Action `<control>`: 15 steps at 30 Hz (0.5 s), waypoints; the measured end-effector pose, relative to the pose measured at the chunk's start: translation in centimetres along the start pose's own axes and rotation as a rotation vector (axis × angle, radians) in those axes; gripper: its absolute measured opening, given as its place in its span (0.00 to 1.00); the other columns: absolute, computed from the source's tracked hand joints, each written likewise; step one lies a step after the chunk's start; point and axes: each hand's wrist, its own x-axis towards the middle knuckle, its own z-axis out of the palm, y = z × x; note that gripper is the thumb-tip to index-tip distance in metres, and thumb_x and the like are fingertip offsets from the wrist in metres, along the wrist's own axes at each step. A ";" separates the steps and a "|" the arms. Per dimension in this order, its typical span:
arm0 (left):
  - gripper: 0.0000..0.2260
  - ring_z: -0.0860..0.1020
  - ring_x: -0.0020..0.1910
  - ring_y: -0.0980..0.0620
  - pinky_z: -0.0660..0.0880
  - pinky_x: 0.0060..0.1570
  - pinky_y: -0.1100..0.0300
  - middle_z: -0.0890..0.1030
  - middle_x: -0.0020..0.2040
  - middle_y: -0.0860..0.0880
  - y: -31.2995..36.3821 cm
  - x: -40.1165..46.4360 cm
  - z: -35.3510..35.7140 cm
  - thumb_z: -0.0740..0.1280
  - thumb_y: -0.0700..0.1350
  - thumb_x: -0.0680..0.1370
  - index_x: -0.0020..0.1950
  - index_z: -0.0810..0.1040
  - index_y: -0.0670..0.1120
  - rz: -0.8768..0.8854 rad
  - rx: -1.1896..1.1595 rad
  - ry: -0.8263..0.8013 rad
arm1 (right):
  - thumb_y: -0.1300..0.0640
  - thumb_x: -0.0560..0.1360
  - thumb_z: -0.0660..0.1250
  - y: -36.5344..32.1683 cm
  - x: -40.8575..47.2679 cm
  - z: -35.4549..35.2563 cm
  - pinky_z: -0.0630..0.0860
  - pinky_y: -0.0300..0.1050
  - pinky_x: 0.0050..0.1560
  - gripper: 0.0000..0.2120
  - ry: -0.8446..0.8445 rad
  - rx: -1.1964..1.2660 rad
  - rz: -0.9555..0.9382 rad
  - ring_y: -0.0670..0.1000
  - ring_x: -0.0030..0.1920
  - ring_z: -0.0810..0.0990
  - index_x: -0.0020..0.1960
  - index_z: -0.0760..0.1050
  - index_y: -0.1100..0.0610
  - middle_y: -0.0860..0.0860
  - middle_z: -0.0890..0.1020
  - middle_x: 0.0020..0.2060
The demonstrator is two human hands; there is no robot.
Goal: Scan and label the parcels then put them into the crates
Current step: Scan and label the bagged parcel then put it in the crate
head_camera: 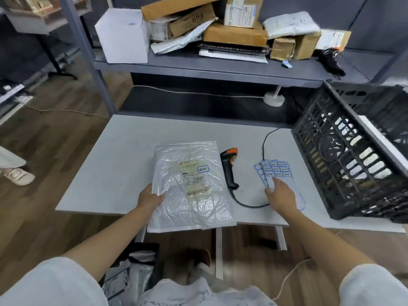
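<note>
- Head view shows the parcel (pixel 192 186), a flat white padded mailer with a crinkled film face, lying on the grey table (pixel 106 164); its near edge overhangs the table's front edge.
- Its shipping label faces up, and a small blue-bordered sticker (pixel 203 169) already sits at the label's upper right corner.
- Your left hand (pixel 151 198) grips the parcel's left edge near the front corner, thumb on top and fingers out of sight beneath.
- Your right hand (pixel 281 195) rests flat, fingers relaxed, on the sticker sheets (pixel 276 171), holding nothing.
- The scanner (pixel 229 167) lies between parcel and sheets, touching neither hand.
- Expect the parcel to be light and limp. Judged from its creases, it bends when lifted by one edge, so the far end is likely to sag.
- Treat the film face as slippery. A pinch on the sealed border holds better than pressure on the middle.
- Take hold at both long edges, or slide one hand under the overhanging near edge to support the centre.
- Carry it flat to the black crate (pixel 344 155), which stands tilted at the table's right end with parcels visible through its lattice.
- Avoid dragging the label face against the crate's rim.
</note>
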 end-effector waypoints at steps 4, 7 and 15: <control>0.21 0.78 0.58 0.44 0.75 0.60 0.46 0.79 0.60 0.45 -1.6 -4.1 0.1 0.69 0.37 0.75 0.67 0.73 0.45 0.035 -0.029 -0.049 | 0.52 0.80 0.57 -0.9 -4.0 -1.5 0.63 0.53 0.68 0.24 0.064 -0.063 -0.077 0.59 0.68 0.68 0.73 0.62 0.61 0.58 0.70 0.69; 0.22 0.77 0.59 0.44 0.74 0.62 0.46 0.78 0.62 0.46 -2.3 -6.4 0.6 0.70 0.39 0.75 0.68 0.72 0.46 0.064 -0.036 -0.080 | 0.51 0.80 0.56 -0.5 -6.6 -3.0 0.63 0.54 0.67 0.24 0.102 -0.108 -0.088 0.59 0.68 0.68 0.73 0.62 0.61 0.58 0.71 0.68; 0.14 0.78 0.51 0.46 0.75 0.55 0.54 0.79 0.55 0.44 0.5 -11.4 3.5 0.66 0.36 0.77 0.63 0.75 0.43 0.233 0.012 -0.114 | 0.50 0.80 0.56 1.2 -9.7 -8.3 0.61 0.57 0.69 0.25 0.204 -0.220 -0.108 0.59 0.69 0.68 0.73 0.62 0.61 0.57 0.70 0.69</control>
